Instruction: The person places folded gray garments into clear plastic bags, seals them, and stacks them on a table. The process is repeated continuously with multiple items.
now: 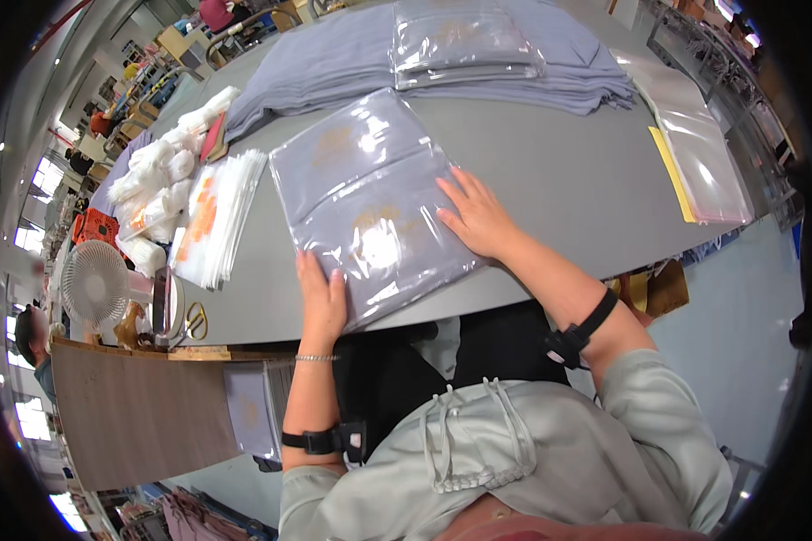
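Note:
A clear plastic bag holding folded grey-blue fabric (352,194) lies tilted on the grey table in front of me, gold print showing through its shiny film. My left hand (322,293) rests at the bag's lower left edge, fingers stretched and thumb apart on the film. On the right side, my right hand (478,216) lies flat with its fingers spread, the tips touching the bag's edge. Neither hand is wrapped round anything. Farther back, more bagged pieces (460,41) sit on a wide pile of loose grey-blue fabric (325,63).
Left of the bag are a stack of white plastic bags (221,216), crumpled white bundles (158,171), yellow-handled scissors (195,320) and a small fan (96,284). Clear film sleeves (695,135) over a yellow sheet (672,176) lie at the right edge.

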Action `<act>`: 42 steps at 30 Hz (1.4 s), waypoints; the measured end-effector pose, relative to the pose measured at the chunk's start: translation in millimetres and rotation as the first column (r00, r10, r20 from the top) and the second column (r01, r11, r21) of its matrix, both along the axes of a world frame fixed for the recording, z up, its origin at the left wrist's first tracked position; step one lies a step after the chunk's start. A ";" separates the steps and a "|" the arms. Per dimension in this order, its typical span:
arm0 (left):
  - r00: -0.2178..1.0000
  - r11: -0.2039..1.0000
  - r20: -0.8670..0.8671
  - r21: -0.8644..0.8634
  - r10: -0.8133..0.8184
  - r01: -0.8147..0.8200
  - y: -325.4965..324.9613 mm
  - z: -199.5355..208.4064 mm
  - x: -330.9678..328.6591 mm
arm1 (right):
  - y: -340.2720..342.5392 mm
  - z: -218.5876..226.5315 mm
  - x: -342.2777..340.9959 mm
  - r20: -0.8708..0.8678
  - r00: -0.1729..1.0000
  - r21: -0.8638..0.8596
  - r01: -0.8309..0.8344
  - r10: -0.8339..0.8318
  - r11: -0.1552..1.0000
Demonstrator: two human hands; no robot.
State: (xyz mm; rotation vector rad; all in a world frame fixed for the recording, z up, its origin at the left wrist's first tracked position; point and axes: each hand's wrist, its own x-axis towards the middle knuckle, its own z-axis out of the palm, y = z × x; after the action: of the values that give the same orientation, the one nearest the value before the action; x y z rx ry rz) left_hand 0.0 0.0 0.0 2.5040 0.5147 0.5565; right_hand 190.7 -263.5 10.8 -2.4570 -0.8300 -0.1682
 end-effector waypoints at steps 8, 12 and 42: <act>0.990 0.303 0.010 -0.952 0.144 -0.035 42.4 74.2 46.9 | 16.3 82.4 46.7 -0.804 0.520 0.412 0.134 0.290 0.901; 0.931 0.478 0.326 -0.852 0.166 0.213 18.0 143.6 38.1 | 0.0 148.4 56.9 -0.577 0.542 0.721 -0.013 0.611 0.693; 0.962 0.816 0.116 -0.510 -0.248 0.272 -0.1 100.8 454.8 | -94.8 123.8 388.0 -0.148 0.876 0.122 0.478 -0.460 0.870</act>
State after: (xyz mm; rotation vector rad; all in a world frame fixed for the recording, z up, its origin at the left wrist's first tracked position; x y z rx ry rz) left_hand 454.8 -0.1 100.8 1.9845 0.2500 0.3086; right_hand 578.7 -358.3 134.6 -2.4481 -0.1457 -0.2534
